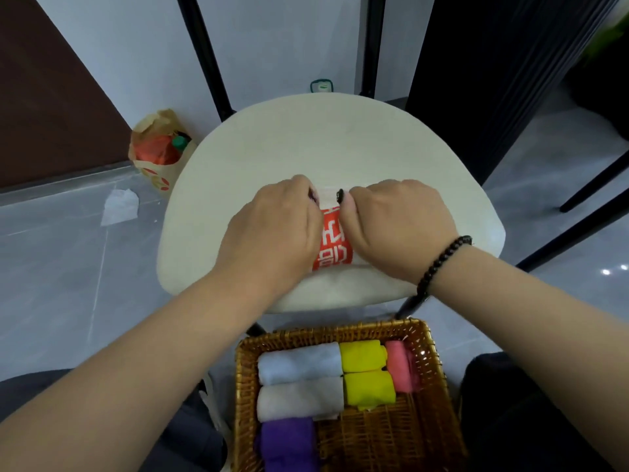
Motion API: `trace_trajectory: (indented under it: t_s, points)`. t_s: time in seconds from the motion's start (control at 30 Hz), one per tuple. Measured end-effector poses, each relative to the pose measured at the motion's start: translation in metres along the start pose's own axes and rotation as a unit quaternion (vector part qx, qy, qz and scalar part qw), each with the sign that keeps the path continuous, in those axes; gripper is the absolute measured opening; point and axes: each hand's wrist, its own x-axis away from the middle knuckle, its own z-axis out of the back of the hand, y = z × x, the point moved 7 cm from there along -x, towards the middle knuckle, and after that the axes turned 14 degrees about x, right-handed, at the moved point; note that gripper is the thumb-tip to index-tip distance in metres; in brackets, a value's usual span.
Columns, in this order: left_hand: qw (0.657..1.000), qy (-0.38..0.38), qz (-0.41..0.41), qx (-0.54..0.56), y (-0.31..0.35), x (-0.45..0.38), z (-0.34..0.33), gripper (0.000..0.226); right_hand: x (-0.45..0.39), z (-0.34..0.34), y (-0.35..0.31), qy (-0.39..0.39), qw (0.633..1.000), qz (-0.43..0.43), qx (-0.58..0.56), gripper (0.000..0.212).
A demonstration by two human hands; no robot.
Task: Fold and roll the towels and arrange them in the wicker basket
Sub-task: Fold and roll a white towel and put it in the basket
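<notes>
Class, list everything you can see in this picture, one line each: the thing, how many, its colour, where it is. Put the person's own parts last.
white towel with red patch: 1, on the stool, under both hands
stool: 1, cream, centre
wicker basket: 1, brown, near the stool
rolled towels: 6 in the basket; light blue, grey, purple, two yellow, pink
paper bag: 1, tan, on the floor, left
white paper: 1, on the floor, left
bead bracelet: 1, black, right wrist
left hand: gripping the towel
right hand: gripping the towel
</notes>
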Motion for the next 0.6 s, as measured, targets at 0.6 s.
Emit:
trace_trajectory:
  t_s: [0.6]
  points:
    - [0.988, 0.042, -0.120, -0.091, 0.011, -0.009, -0.005, 0.027, -0.024, -0.013, 0.029, -0.011, 0.996, -0.065, -0.057, 0.043]
